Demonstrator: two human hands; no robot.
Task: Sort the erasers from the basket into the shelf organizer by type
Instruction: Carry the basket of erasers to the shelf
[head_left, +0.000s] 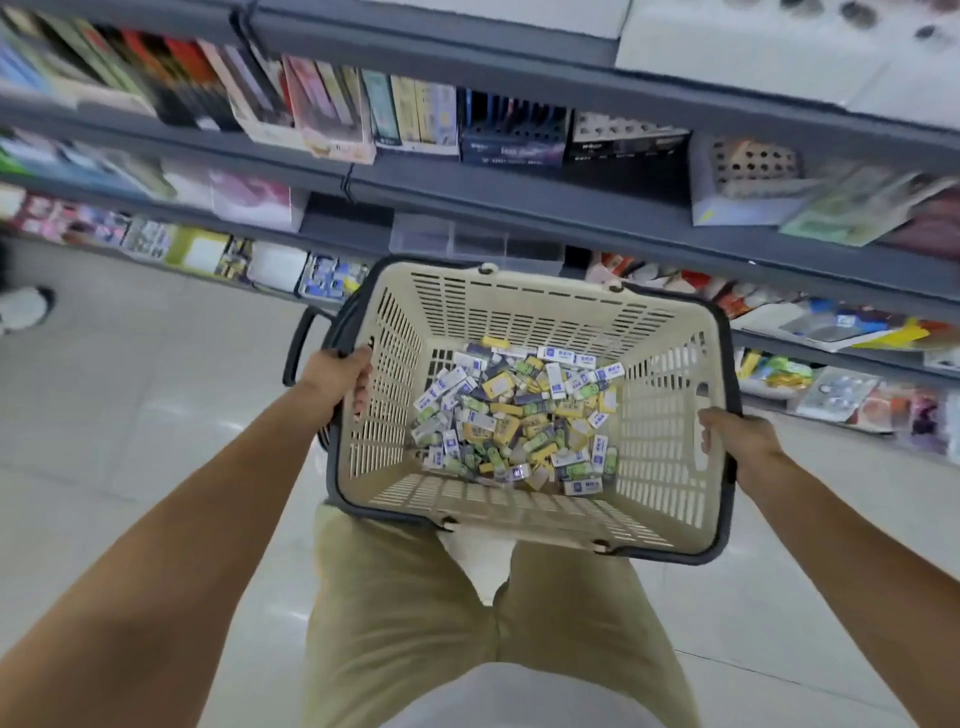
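A cream plastic basket (524, 306) with a dark rim hangs in front of me above the floor. Its bottom holds a heap of several small wrapped erasers (514, 415) in white-blue, yellow and green sleeves. My left hand (340, 376) grips the basket's left rim. My right hand (737, 436) grips the right rim. A clear plastic shelf organizer (467, 241) with compartments sits on the low shelf just beyond the basket's far edge, partly hidden by the basket.
Grey store shelves (519, 192) packed with stationery run across the top of the view. A pale tiled floor (156, 389) lies to the left and below. Another person's shoe (26, 306) shows at the far left. My tan trousers (467, 623) are below the basket.
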